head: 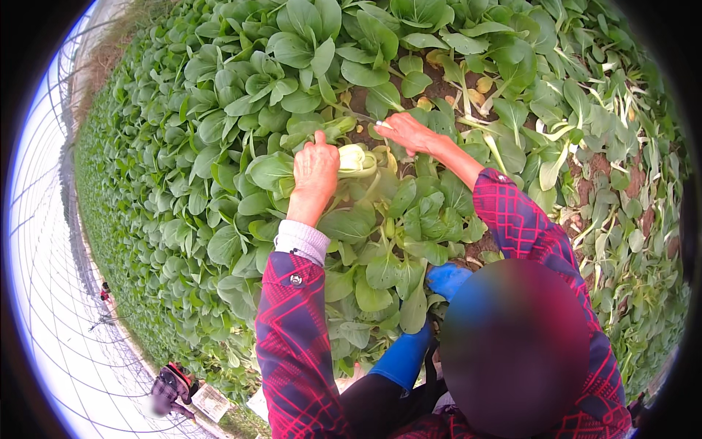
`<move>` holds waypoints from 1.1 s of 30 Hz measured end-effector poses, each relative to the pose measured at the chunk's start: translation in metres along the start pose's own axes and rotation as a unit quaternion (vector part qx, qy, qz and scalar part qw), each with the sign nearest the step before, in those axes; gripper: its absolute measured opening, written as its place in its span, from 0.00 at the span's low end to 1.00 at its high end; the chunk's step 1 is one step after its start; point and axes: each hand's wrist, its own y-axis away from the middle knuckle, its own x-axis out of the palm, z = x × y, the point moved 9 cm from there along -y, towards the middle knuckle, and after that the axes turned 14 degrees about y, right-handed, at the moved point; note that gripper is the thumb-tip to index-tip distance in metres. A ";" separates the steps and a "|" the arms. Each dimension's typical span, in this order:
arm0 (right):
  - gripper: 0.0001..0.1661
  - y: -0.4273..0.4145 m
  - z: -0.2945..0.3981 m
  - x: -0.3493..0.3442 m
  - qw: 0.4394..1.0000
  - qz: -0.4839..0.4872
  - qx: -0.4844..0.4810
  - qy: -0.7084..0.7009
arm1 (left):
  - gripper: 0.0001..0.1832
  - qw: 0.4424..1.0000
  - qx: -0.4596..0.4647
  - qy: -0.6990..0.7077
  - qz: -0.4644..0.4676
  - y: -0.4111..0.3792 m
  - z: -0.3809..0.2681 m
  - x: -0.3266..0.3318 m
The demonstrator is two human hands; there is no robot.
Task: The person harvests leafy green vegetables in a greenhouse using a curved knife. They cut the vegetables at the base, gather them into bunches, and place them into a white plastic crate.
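Observation:
My left hand (pixel 317 167) is closed around a head of bok choy (pixel 356 161), its pale cut-looking base turned to the right and its leaves to the left. Just beyond it lies another bok choy plant (pixel 341 126), green stalk end towards the right. My right hand (pixel 407 133) grips a thin-bladed knife (pixel 362 116) by a mostly hidden handle. The blade points left, close to that second plant's base; contact cannot be made out. Bare soil (pixel 359 101) shows around the blade.
Dense standing bok choy (pixel 208 137) fills the left and far side. Loose leaves and stalks (pixel 554 137) litter the soil at right. Blue boots (pixel 403 356) are below my arms. At lower left, another person (pixel 173 387) is beside a pale crate (pixel 210 402), near the greenhouse frame (pixel 60 307).

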 end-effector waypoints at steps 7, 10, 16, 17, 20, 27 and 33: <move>0.29 -0.012 -0.010 0.009 0.996 0.077 0.051 -0.006 | 0.03 1.000 0.011 0.019 -0.021 0.011 0.008 0.004; 0.28 -0.014 -0.013 0.015 0.993 0.099 0.052 -0.035 | 0.04 0.999 0.009 0.026 -0.027 0.012 0.008 0.008; 0.28 0.007 -0.012 0.014 0.988 0.102 0.082 -0.084 | 0.03 0.997 0.015 0.038 -0.059 0.020 0.006 0.009; 0.28 0.009 -0.012 0.012 0.988 0.111 0.084 -0.072 | 0.04 0.997 0.013 0.041 -0.061 0.021 0.005 0.009; 0.29 0.010 -0.014 0.004 0.987 0.126 0.091 -0.041 | 0.04 0.997 0.005 0.047 -0.059 0.023 0.003 0.011; 0.24 0.005 0.024 -0.020 0.993 0.014 0.010 0.117 | 0.04 0.996 -0.001 0.051 -0.068 0.038 0.003 0.013; 0.09 -0.008 0.090 -0.024 0.950 -0.150 -0.207 0.177 | 0.05 0.998 -0.011 0.025 -0.060 0.042 -0.002 0.017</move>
